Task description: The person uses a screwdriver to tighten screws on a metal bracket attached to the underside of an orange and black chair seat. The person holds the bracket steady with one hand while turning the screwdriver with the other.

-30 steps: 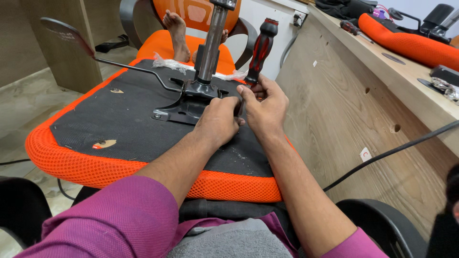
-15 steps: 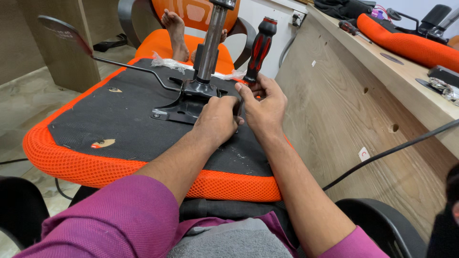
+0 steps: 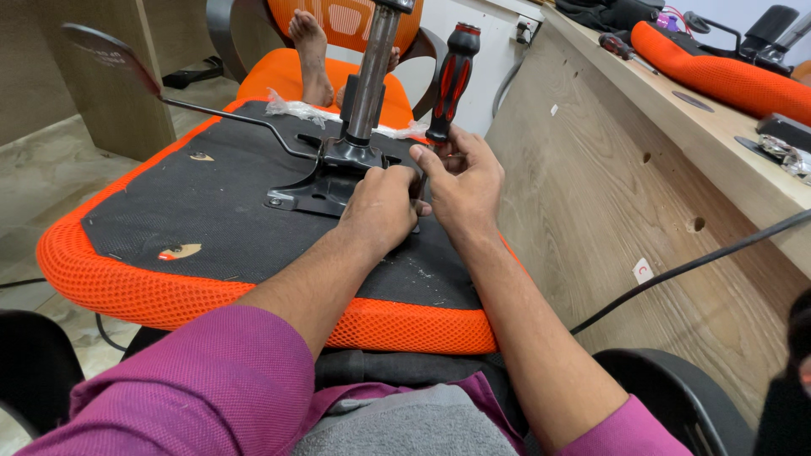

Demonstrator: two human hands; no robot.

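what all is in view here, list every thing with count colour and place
chair seat: one, upturned, black underside with orange mesh edge, centre, on the person's lap
metal plate: one, black, on the seat underside
gas cylinder: one, grey metal, upright from the plate
lever: one, black with flat paddle end, running left from the plate
screwdriver: one, red and black handle, upright at the plate's right edge
plastic wrap: clear, along the seat's far edge
second chair: one, orange, behind, a bare foot on it
wooden desk: one, right
orange seat part: one, on the desk
black cable: one, across the desk side
left hand: on the plate
right hand: at the screwdriver shaft
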